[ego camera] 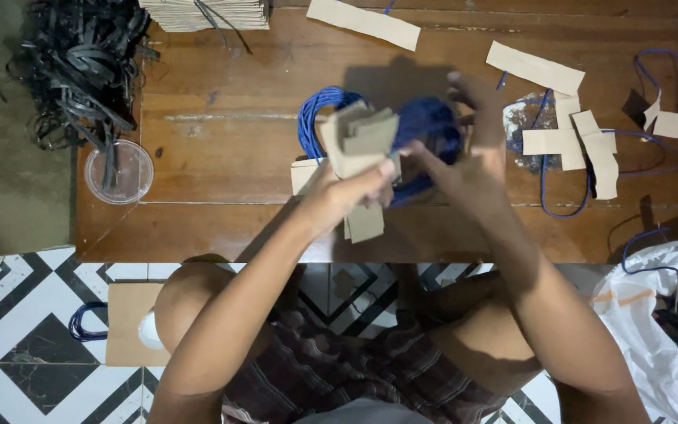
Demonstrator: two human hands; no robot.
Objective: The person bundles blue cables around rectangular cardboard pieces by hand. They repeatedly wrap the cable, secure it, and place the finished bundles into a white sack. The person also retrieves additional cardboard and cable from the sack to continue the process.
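My left hand [339,196] grips a fanned stack of small brown cardboard pieces [359,145] above a low wooden table [229,126]. My right hand [464,161] is beside it, fingers spread, with the fingertips touching the stack's right edge and no piece gripped. Behind both hands lies a bundle of blue cord [425,122], partly hidden by them. A loop of lighter blue cord [315,110] curls out to its left.
Loose cardboard strips [535,69] and blue cord lengths [559,208] lie at the right. A clear plastic cup [118,171] and a black strap pile [80,63] sit at the left. A white bag [653,306] stands on the patterned tile floor [17,314].
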